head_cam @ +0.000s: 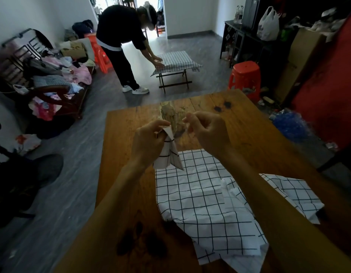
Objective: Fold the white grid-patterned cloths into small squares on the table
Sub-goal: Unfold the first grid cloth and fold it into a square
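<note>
A white grid-patterned cloth (200, 201) lies crumpled and partly spread on the wooden table (129, 190), reaching from its middle to the near right. My left hand (149, 138) is raised above the table and pinches one corner of the cloth, so a narrow strip of it hangs down from my fingers. My right hand (206, 129) hovers beside it, a little to the right, with fingers curled and thumb against fingertips; whether it holds any cloth is unclear.
Another person (121, 44) bends over a small folding table (176, 62) covered with a similar grid cloth. A red plastic stool (245, 75) stands beyond the table's far right. A cluttered bench with clothes (52, 79) lines the left wall.
</note>
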Tool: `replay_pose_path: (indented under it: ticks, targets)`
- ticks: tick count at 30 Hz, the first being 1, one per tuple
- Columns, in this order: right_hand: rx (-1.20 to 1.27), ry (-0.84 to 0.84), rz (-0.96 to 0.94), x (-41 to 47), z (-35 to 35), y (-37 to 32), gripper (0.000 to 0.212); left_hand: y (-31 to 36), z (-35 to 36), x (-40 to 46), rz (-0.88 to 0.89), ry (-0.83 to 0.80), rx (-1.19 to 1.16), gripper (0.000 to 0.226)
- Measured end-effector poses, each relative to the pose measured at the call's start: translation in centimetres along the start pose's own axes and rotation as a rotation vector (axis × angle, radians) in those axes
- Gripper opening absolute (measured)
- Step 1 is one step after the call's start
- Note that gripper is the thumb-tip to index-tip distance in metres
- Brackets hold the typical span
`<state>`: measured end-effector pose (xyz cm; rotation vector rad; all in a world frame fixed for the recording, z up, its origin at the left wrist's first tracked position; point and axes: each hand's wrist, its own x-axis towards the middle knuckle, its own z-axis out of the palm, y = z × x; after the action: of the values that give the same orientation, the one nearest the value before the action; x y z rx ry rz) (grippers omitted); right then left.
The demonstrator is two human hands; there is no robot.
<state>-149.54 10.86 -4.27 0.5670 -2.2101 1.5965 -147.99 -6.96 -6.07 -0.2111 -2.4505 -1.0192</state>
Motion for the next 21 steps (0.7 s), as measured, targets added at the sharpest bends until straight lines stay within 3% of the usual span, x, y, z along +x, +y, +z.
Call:
replay_pose_path:
  ticks: [4,8,17,21]
  targets:
    - [-0.164,-0.135,0.006,-0.1,0.4,0.9,0.015,0.8,-0.6,0.0,0.106,-0.013,-0.002,0.016]
    - [-0.185,-0.253,0.011,-0.3,0.9,1.1,0.024,1.0,-1.0,0.1,0.137,-0.055,-0.062,0.013]
    - [-0.195,-0.26,0.041,-0.4,0.9,1.2,0.015,1.7,-1.7,-0.4,0.028,-0.134,-0.155,0.019]
    - [-0.196,-0.252,0.04,-0.5,1.2,1.2,0.013,1.3,-1.6,-0.2,0.077,-0.1,-0.079,0.009]
